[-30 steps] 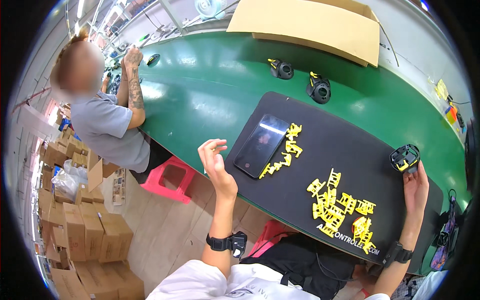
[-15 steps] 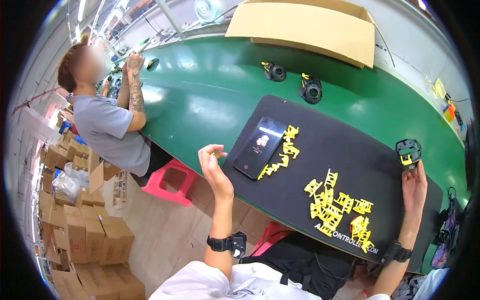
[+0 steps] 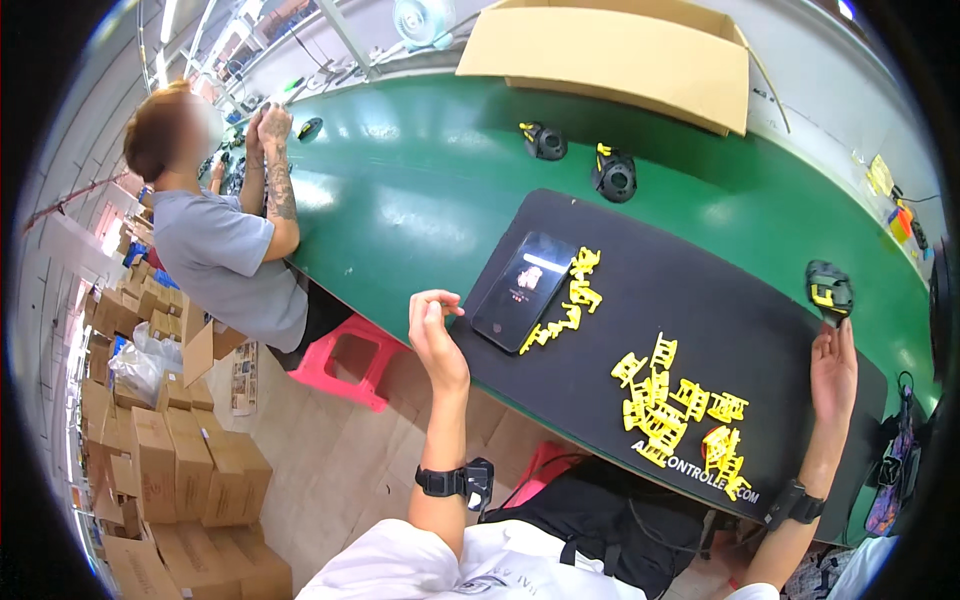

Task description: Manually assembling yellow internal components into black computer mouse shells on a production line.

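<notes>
Black housing (image 3: 832, 286), one, with a yellow clip at its near end: it is standing out past the far right of the mat, raised on the right hand (image 3: 832, 375), whose fingertips are closing together on its lower edge, apparently so that the clip side is facing the wearer and staying uncovered. Left hand (image 3: 436, 340), one: it is hovering near the mat's left edge, fingers bunching and curling inward; whether they are clamping anything small is not showing and cannot be told. Yellow pieces (image 3: 664, 430), a loose heap: they are lying at the near side of the black mat (image 3: 740, 320), between the two hands, probably for easy reach from either side. Yellow row (image 3: 583, 293), a few similar pieces: it is running along the phone's right side, seemingly being kept apart from the heap. Phone (image 3: 520, 295), one, dark, face up: it is lying slantwise at the mat's left end, likely for its screen to be visible. Further black housings (image 3: 613, 177), two, each bearing a yellow part: they are sitting beyond the mat on the green table (image 3: 430, 200), perhaps being set there to leave the working surface free. Cardboard box (image 3: 610, 60), one: it is standing behind them, against the wall side, presumably out of the arms' way.
</notes>
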A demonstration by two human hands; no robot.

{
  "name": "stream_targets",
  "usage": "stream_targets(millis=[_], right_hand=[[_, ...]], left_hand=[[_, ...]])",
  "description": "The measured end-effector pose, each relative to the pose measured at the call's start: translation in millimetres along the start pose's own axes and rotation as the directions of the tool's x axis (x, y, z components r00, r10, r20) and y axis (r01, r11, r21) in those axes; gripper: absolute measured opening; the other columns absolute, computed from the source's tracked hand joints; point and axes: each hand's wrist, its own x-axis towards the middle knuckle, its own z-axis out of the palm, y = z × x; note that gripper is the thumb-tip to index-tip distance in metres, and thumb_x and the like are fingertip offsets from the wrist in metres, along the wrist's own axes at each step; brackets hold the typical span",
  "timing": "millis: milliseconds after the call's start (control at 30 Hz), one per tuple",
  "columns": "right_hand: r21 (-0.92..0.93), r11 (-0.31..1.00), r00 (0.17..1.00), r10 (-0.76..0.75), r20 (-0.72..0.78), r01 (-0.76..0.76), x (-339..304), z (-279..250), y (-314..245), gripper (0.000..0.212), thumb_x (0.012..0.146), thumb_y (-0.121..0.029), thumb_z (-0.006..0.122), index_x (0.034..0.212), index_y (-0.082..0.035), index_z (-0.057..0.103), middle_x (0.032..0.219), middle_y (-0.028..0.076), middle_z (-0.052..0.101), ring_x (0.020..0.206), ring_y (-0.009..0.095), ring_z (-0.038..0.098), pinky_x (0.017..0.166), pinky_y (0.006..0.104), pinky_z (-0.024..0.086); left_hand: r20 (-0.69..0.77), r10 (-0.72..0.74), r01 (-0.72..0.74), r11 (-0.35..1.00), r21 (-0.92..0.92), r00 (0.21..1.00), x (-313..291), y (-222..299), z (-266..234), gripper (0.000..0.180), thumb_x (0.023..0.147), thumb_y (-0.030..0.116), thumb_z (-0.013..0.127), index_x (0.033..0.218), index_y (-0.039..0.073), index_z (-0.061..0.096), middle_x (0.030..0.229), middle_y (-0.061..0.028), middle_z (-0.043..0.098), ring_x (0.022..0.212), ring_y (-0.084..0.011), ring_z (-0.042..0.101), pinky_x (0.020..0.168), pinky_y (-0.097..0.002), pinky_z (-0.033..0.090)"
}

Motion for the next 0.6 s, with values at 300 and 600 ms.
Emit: stream_targets(millis=[300, 600], right_hand=[[-0.004, 1.0, 0.998, 0.028, -0.047, -0.028, -8.6, 5.3, -1.3, 0.029, 0.108, -0.019, 0.062, 0.133, -0.004, 0.064, 0.123, 0.006, 0.069, 0.111, 0.017, 0.064, 0.088, 0.029, 0.056], [-0.387, 0.92, 0.991, -0.105, -0.078, 0.067, -13.5, 44.7, 12.1, 0.026, 0.103, -0.014, 0.069, 0.123, 0.003, 0.064, 0.105, 0.008, 0.071, 0.096, 0.017, 0.07, 0.082, 0.0266, 0.055]], left_hand=[[-0.004, -0.019, 0.019, 1.0, -0.024, 1.0, -1.8, 1.4, -4.1, 0.029, 0.103, 0.016, 0.043, 0.09, -0.002, 0.061, 0.097, -0.0086, 0.059, 0.084, -0.0178, 0.057, 0.079, -0.0331, 0.049], [-0.02, -0.048, 0.046, 0.995, -0.094, 0.999, -1.7, -6.1, -9.4, 0.025, 0.107, 0.017, 0.045, 0.095, 0.002, 0.06, 0.092, -0.0055, 0.058, 0.085, -0.015, 0.056, 0.077, -0.0312, 0.048]])
